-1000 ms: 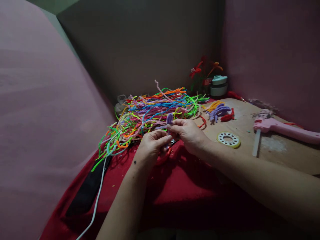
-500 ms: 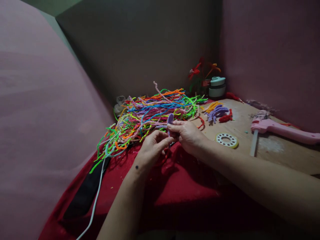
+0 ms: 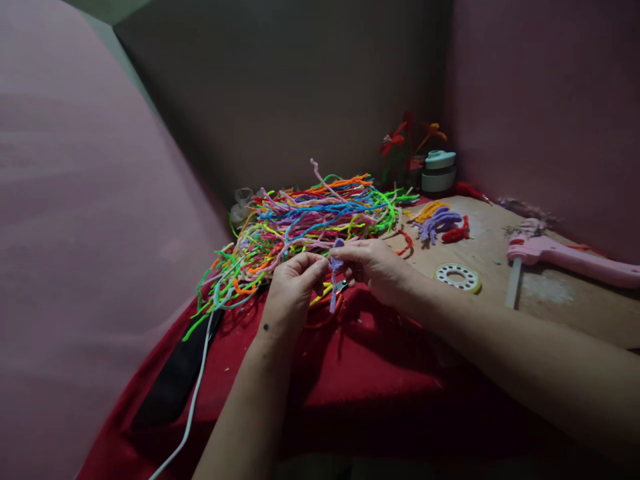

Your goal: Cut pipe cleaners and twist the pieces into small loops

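**Pinching a purple pipe cleaner between both hands**

Lying along the far left, a white cable (image 3: 193, 408) is trailing down over the red cloth (image 3: 380, 373) beside a black strip (image 3: 173, 387). Just right of it, the left hand (image 3: 290, 287) is hovering above the cloth with its fingertips closed on the purple pipe cleaner (image 3: 334, 273), gripping it from the left side. That pipe cleaner is hanging roughly upright between the two hands, its top end curled over and its lower end dangling toward the cloth. Behind the hands, a big tangled heap of coloured pipe cleaners (image 3: 310, 220) is spreading across the table. The right hand (image 3: 377, 267) is pinching the same purple piece near its top, thumb and fingers clenched around it. Farther right, on the bare wooden tabletop (image 3: 550, 300), a small bunch of yellow, purple and red pieces (image 3: 440, 223) is sitting near a round white and yellow ring with holes (image 3: 457, 277). At the back corner, finished pipe-cleaner flowers (image 3: 407, 140) are standing next to a white lidded jar (image 3: 439, 171). At the far right, a pink glue gun (image 3: 565, 257) is resting on the wood.
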{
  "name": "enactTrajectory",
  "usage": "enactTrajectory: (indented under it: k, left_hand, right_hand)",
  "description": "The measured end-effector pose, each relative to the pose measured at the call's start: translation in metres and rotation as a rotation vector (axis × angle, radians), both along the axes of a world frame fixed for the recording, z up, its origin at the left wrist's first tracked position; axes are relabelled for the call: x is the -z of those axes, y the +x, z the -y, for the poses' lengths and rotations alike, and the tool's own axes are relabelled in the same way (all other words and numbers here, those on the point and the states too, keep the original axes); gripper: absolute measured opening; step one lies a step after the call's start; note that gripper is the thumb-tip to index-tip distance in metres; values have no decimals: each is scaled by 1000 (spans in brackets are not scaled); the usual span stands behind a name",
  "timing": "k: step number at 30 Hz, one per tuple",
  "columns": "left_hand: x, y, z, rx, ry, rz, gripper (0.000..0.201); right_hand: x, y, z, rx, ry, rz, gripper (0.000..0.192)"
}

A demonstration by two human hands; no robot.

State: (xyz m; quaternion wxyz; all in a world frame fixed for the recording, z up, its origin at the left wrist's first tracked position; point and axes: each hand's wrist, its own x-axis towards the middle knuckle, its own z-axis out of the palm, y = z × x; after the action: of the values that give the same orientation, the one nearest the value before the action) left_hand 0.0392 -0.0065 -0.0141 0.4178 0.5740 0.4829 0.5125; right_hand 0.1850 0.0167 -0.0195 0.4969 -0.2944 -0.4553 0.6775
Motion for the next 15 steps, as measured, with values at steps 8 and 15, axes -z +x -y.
enactTrajectory:
  k: [8,15]
  left_hand:
    - [2,5,0,-28,-38,107,23]
    - [-5,5,0,45,-225,288,39]
  right_hand:
    - [2,-4,0,32,40,50,15]
    - [-1,-3,-1,96,31,8,10]
